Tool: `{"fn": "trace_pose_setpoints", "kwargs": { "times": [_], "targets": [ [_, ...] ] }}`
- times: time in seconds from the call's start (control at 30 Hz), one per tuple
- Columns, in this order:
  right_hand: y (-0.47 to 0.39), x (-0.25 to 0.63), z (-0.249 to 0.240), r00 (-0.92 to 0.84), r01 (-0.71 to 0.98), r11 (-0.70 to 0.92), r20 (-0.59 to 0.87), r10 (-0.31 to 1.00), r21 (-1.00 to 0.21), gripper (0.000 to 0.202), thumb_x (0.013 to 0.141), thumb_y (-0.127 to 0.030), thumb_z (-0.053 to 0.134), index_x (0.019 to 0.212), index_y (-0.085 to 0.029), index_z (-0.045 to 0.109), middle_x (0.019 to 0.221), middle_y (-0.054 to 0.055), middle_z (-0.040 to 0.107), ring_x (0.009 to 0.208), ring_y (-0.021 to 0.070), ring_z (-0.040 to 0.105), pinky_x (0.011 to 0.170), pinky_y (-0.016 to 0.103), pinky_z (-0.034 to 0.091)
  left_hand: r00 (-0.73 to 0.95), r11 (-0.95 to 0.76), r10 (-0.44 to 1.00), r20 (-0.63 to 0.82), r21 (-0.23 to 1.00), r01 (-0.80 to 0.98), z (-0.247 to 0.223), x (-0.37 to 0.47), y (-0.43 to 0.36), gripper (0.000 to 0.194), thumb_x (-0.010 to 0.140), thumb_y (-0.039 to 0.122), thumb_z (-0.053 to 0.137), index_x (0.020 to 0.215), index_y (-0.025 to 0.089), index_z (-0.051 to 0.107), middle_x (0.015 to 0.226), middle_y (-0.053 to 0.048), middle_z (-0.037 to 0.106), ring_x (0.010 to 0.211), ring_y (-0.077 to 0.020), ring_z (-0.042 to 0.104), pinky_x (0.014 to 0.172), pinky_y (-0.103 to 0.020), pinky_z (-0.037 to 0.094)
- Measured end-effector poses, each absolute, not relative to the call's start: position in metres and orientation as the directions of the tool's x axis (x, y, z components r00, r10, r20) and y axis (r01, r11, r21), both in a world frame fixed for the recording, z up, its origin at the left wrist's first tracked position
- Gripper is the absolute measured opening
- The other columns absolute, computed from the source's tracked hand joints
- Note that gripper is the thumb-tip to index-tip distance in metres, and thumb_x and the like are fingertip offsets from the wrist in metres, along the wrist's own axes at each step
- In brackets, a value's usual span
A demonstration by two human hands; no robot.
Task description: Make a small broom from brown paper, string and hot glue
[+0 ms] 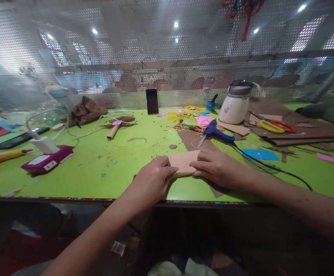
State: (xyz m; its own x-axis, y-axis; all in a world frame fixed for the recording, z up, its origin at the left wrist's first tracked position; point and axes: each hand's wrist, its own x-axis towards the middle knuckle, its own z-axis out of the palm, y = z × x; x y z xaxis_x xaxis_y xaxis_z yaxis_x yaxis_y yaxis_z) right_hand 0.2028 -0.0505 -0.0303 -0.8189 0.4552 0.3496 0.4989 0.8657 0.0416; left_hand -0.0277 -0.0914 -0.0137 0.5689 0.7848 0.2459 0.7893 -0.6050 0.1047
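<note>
A tan piece of paper lies near the front edge of the green table. My left hand presses its left end, fingers closed and curled over it. At the right end my right hand grips the same paper between thumb and fingers. Beneath and beside it runs a strip of brown paper. Just beyond my right hand a blue glue gun rests on that strip, its black cord trailing off to the right.
To the right are scissors, a white jug and stacked brown paper. A phone stands upright at the back. On the left sit a purple power adapter and a brown paper piece with a rolled stem.
</note>
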Motion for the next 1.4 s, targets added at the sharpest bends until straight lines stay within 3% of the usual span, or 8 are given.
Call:
{"fn": "trace_pose_setpoints", "kwargs": {
  "times": [0.17, 0.5, 0.7, 0.97, 1.13, 1.23, 1.4],
  "targets": [
    [-0.047, 0.201, -0.029, -0.808, 0.538, 0.843, 0.272, 0.523, -0.025, 0.029, 0.095, -0.024, 0.038, 0.096, -0.013, 0.065, 0.082, 0.008, 0.056, 0.073, 0.0157, 0.050, 0.066, 0.026, 0.035, 0.566, -0.608, 0.780, 0.267, 0.108, 0.786, -0.016, -0.028, -0.092, 0.030, 0.092, 0.024, 0.040, 0.092, 0.016, 0.069, 0.080, -0.007, 0.054, 0.076, -0.0155, 0.051, 0.066, -0.026, 0.042],
    [-0.041, 0.198, -0.024, -0.846, 0.492, 0.869, 0.209, 0.491, -0.051, 0.031, 0.096, -0.027, 0.036, 0.105, -0.016, 0.064, 0.081, 0.006, 0.056, 0.069, 0.0147, 0.049, 0.062, 0.027, 0.031, 0.574, -0.616, 0.766, 0.290, 0.073, 0.785, -0.014, -0.024, -0.093, 0.024, 0.090, 0.026, 0.043, 0.102, 0.015, 0.061, 0.090, -0.008, 0.055, 0.084, -0.0187, 0.051, 0.073, -0.031, 0.043],
    [-0.046, 0.200, -0.026, -0.808, 0.515, 0.850, 0.271, 0.524, -0.107, 0.033, 0.096, -0.030, 0.035, 0.104, -0.015, 0.064, 0.085, 0.008, 0.055, 0.076, 0.0168, 0.049, 0.068, 0.029, 0.036, 0.599, -0.642, 0.740, 0.306, 0.058, 0.764, -0.018, -0.023, -0.087, 0.025, 0.091, 0.023, 0.043, 0.085, 0.015, 0.066, 0.081, -0.007, 0.057, 0.080, -0.0178, 0.051, 0.070, -0.029, 0.042],
    [-0.047, 0.196, -0.023, -0.787, 0.482, 0.869, 0.380, 0.486, -0.112, 0.029, 0.093, -0.025, 0.042, 0.086, -0.013, 0.068, 0.081, 0.009, 0.056, 0.081, 0.0190, 0.047, 0.073, 0.032, 0.038, 0.555, -0.599, 0.761, 0.336, 0.035, 0.800, -0.023, -0.023, -0.088, 0.030, 0.092, 0.028, 0.042, 0.086, 0.015, 0.068, 0.080, -0.009, 0.056, 0.079, -0.0189, 0.050, 0.068, -0.031, 0.042],
    [-0.036, 0.199, -0.032, -0.773, 0.431, 0.865, 0.389, 0.500, -0.256, 0.028, 0.093, -0.029, 0.045, 0.094, -0.014, 0.069, 0.082, 0.008, 0.055, 0.077, 0.0168, 0.048, 0.067, 0.028, 0.039, 0.538, -0.580, 0.784, 0.310, 0.056, 0.813, -0.022, -0.024, -0.088, 0.033, 0.093, 0.032, 0.040, 0.090, 0.015, 0.068, 0.081, -0.009, 0.056, 0.080, -0.0194, 0.050, 0.068, -0.030, 0.041],
    [-0.033, 0.199, -0.034, -0.771, 0.427, 0.867, 0.398, 0.497, -0.257, 0.027, 0.092, -0.029, 0.046, 0.094, -0.015, 0.069, 0.080, 0.007, 0.054, 0.077, 0.0169, 0.049, 0.067, 0.028, 0.039, 0.500, -0.552, 0.797, 0.337, 0.074, 0.830, -0.023, -0.025, -0.089, 0.029, 0.092, 0.029, 0.042, 0.099, 0.013, 0.065, 0.082, -0.008, 0.057, 0.078, -0.0189, 0.052, 0.067, -0.030, 0.042],
    [-0.035, 0.199, -0.031, -0.751, 0.449, 0.857, 0.413, 0.516, -0.253, 0.023, 0.090, -0.028, 0.049, 0.088, -0.013, 0.066, 0.081, 0.009, 0.056, 0.077, 0.0178, 0.050, 0.068, 0.030, 0.040, 0.513, -0.553, 0.774, 0.371, 0.003, 0.833, -0.026, -0.026, -0.091, 0.024, 0.090, 0.025, 0.047, 0.082, 0.015, 0.067, 0.075, -0.007, 0.058, 0.076, -0.0195, 0.052, 0.067, -0.031, 0.040]
  ]
}}
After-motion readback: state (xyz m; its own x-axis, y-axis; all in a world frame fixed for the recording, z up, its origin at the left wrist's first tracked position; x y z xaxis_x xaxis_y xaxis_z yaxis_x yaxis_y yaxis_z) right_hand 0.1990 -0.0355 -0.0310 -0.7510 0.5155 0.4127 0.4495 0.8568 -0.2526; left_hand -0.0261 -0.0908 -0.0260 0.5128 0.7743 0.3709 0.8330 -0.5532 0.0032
